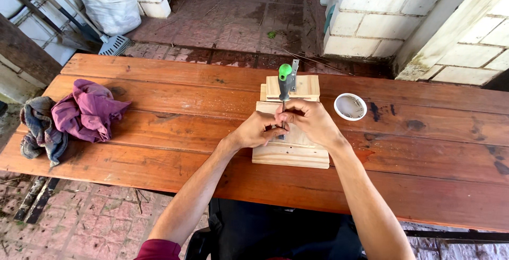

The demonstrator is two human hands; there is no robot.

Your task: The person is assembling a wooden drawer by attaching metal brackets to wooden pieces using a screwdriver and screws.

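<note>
Right hand (307, 122) gripping upright green-handled screwdriver (285, 82), left hand (260, 130) pinching its shaft, over wooden block (290, 154)

Near frame centre we see a screwdriver (285, 79), green-and-black handle uppermost, shaft pointing down onto a pale stepped wooden block (290, 154). The block lies flat on the tabletop. A small grey metal bracket (294, 74) stands just beside the handle, at the block's far end.
</note>
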